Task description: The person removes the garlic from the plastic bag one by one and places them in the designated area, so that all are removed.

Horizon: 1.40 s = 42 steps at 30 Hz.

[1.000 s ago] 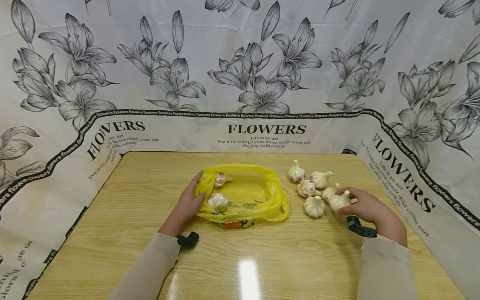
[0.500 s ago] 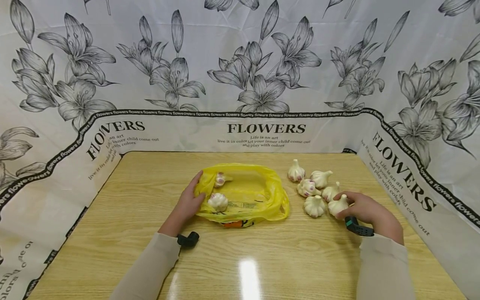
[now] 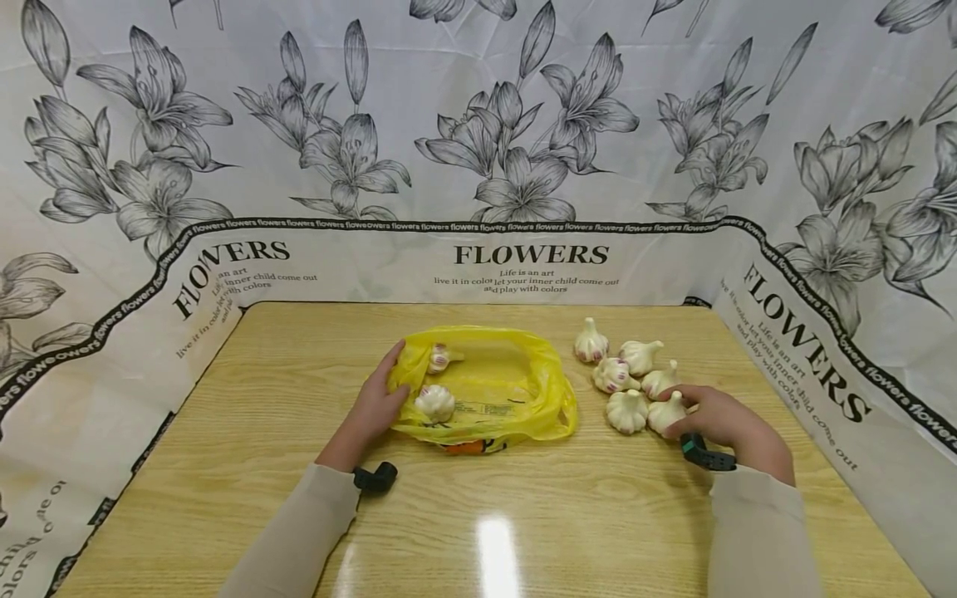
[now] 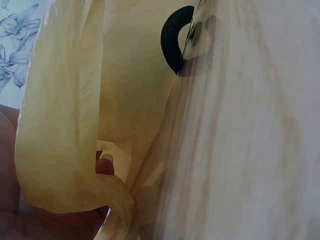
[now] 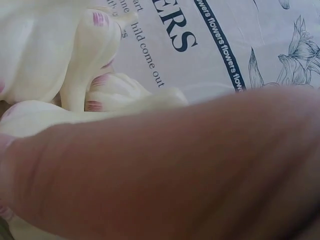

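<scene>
A yellow plastic bag (image 3: 555, 399) lies on the table with its mouth spread. My left hand (image 3: 376, 399) grips the bag's left edge; in the left wrist view the thin film (image 4: 60, 125) hangs over that hand, and a fingertip shows past it. Inside the bag at the left are two garlic bulbs, one in front (image 3: 435, 404) and one behind (image 3: 439, 358). To the right, my right hand (image 3: 721, 415) pinches a white garlic bulb (image 3: 664, 416) low at the table. That bulb sits close beside another garlic bulb (image 3: 626, 412). The right wrist view is mostly filled by the hand.
Several more garlic bulbs cluster behind the held one, among them a purple-streaked bulb (image 3: 613, 375) and an upright bulb (image 3: 591, 341) at the back. The wooden table (image 3: 419, 531) is enclosed by a white flower-print cloth (image 3: 359, 274) at the back and sides.
The right hand has shifted a little left and toward me with its garlic bulb, bringing it beside the front bulb of the cluster. Left hand and bag stay put.
</scene>
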Tool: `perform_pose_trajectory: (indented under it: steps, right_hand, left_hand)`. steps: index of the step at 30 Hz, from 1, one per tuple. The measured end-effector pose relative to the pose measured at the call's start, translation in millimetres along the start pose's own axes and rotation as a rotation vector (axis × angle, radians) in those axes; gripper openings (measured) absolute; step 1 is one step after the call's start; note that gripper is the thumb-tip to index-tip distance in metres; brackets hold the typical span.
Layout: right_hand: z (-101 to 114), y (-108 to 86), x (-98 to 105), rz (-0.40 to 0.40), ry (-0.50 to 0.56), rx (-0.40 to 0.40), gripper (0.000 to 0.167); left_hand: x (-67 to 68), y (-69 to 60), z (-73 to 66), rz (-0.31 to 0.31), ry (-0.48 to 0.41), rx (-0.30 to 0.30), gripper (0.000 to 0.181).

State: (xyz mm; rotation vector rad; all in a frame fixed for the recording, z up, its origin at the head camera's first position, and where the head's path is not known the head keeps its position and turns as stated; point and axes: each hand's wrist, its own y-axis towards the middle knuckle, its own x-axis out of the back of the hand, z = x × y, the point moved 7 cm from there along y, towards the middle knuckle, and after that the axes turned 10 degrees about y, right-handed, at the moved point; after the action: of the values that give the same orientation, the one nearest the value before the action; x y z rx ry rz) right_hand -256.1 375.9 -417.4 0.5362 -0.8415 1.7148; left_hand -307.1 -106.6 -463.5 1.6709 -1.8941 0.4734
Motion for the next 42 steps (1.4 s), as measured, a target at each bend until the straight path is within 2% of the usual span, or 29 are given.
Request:
perform_pose_trajectory:
  steps: [13, 18, 22, 29, 37, 42]
  right_hand:
    - [0, -0.9, 2, 0.016, 0.012, -0.011, 0.071]
    - [4, -5.9, 6, 0.015, -0.015, -0.009, 0.072]
    - [10, -10.9, 11, -0.004, -0.043, 0.002, 0.070]
    - [19, -14.9, 15, -0.031, -0.030, 0.009, 0.070]
    - [36, -8.7, 15, -0.122, -0.082, 0.078, 0.067]
    - [42, -4.7, 10, -0.136, -0.101, 0.100, 0.064]
  left_hand:
    - [0.5, -1.8, -2.2, 0.002, 0.001, 0.011, 0.072]
    - [-0.2, -2.0, -1.8, 0.005, 0.005, 0.022, 0.072]
    - [0.0, -1.8, -1.2, 0.004, 0.007, 0.029, 0.072]
    - [-0.5, 0.0, 0.1, 0.002, 0.009, 0.033, 0.072]
    - [0.8, 0.8, -0.8, -0.001, 0.010, 0.024, 0.071]
    - [-0.1, 0.1, -1.2, 0.002, 0.005, 0.028, 0.071]
